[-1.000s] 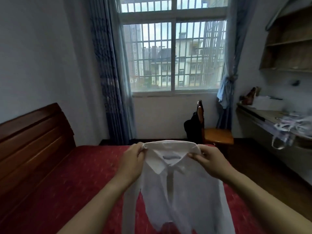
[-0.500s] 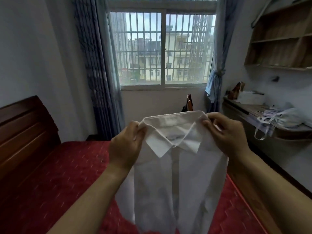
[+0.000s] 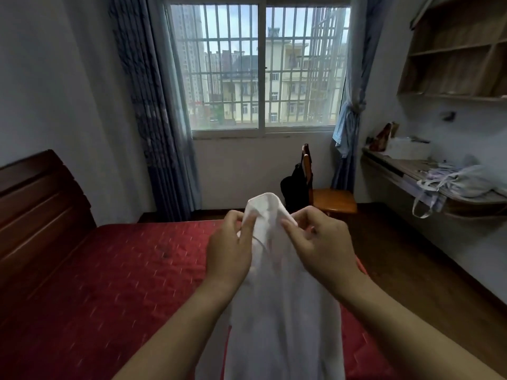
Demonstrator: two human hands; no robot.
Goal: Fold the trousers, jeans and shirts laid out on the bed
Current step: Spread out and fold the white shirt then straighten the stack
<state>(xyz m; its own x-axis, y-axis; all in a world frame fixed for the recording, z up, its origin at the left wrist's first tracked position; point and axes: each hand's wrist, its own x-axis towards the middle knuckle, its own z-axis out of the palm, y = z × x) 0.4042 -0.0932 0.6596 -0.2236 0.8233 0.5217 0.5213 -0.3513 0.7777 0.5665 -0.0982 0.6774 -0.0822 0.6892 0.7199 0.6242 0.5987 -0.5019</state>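
A white collared shirt (image 3: 282,311) hangs in the air in front of me, above the red bed cover (image 3: 109,283). My left hand (image 3: 229,250) pinches the left side of the collar. My right hand (image 3: 321,242) grips the right side, close beside the left one. The collar is bunched into a narrow hump between my hands, and the shirt body drops straight down past the bottom of the view. No trousers or jeans show in this view.
A dark wooden headboard (image 3: 35,215) runs along the left. Beyond the bed foot stand a wooden chair (image 3: 329,198) with a black bag (image 3: 292,190), and a barred window. A desk (image 3: 428,185) with a pale bag and clutter lines the right wall under shelves.
My hands have come together, so the collar that was spread wide is now bunched narrow. They dropped lower in view than half a second ago.
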